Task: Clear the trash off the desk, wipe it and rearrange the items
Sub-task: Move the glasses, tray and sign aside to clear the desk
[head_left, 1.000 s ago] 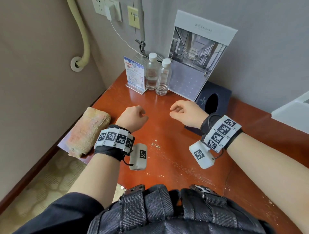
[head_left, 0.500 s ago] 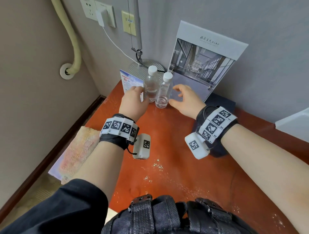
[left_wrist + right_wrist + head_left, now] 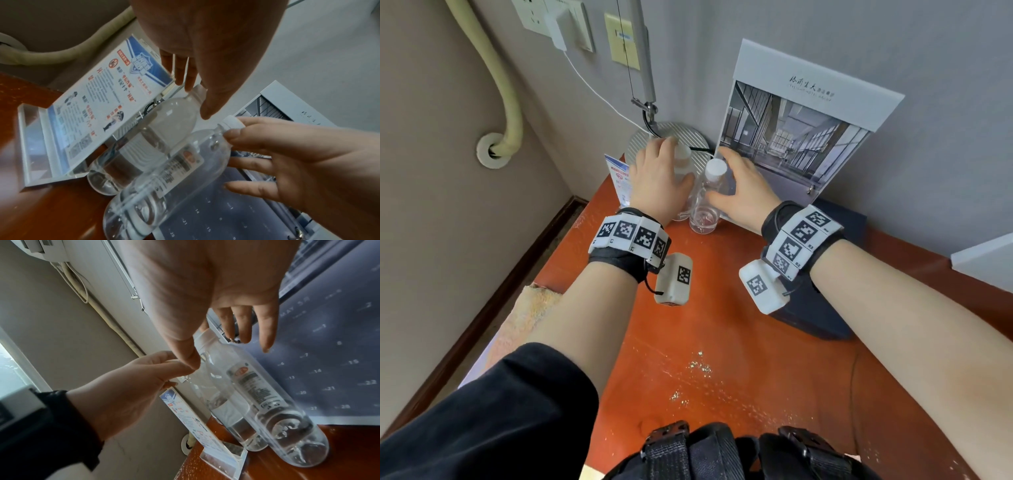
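Two clear water bottles stand side by side at the back of the red-brown desk (image 3: 722,325). My left hand (image 3: 659,178) covers the top of the left bottle (image 3: 681,209); its fingers curl behind the neck and the thumb lies on the shoulder, as the left wrist view shows on this bottle (image 3: 164,129). My right hand (image 3: 746,195) reaches round the right bottle (image 3: 705,216), thumb in front, fingers straight and spread behind it. In the right wrist view the fingers (image 3: 265,331) are not curled on that bottle (image 3: 257,386).
A folded towel (image 3: 530,315) lies at the desk's left edge. A sign card in a clear stand (image 3: 619,178), a lamp base (image 3: 640,144) and a wall calendar (image 3: 801,130) crowd the back. A dark box (image 3: 822,318) sits under my right wrist. Pale specks (image 3: 700,366) dot the desk.
Both hands moved forward from mid-desk to the bottles. The left hand has closed over the left bottle's top; the right hand has spread round the right bottle.
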### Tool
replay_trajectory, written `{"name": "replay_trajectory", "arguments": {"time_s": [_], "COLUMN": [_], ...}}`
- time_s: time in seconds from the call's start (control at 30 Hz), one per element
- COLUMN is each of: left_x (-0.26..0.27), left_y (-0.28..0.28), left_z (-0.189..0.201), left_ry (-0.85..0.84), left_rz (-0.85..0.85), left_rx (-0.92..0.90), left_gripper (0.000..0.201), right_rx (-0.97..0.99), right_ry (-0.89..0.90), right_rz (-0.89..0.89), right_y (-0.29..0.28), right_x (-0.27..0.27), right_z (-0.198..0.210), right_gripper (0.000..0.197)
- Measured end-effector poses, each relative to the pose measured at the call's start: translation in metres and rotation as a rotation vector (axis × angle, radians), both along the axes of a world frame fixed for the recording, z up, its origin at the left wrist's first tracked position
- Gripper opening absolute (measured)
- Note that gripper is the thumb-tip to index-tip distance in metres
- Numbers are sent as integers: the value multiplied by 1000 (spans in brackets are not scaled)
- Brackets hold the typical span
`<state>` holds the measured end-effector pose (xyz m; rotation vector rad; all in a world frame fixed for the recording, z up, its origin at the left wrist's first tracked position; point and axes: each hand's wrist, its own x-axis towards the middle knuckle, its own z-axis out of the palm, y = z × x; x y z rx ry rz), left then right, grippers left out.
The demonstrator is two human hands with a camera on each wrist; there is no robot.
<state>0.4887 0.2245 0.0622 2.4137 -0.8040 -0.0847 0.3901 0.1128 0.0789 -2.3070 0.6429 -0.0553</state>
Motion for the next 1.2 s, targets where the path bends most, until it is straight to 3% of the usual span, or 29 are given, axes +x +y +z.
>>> {"name": "replay_trajectory", "arguments": {"time_s": [0.13, 0.37, 0.6, 0.87, 1.2], "left_x": [2, -5, -25, -54, -84], "left_y": [-2, -1, 0, 8, 21], "left_z": [-5, -3, 3, 5, 31], "left_ry": [21, 1, -21, 28, 149], "left_rz": [-11, -29, -59, -76, -67], "left_rx": [-2, -10, 24, -48, -224], "left_gripper": [51, 38, 35, 38, 38], "right_rx": [18, 48, 80, 60, 2], "right_ry": [-7, -42, -7, -73, -92], "right_rz": [37, 41, -7, -108, -63], "right_y": [-2, 3, 5, 6, 23], "right_x": [5, -2, -27, -55, -91], "right_z": [-6, -14, -12, -9, 8], "right_gripper": [66, 36, 39, 38, 38]}}
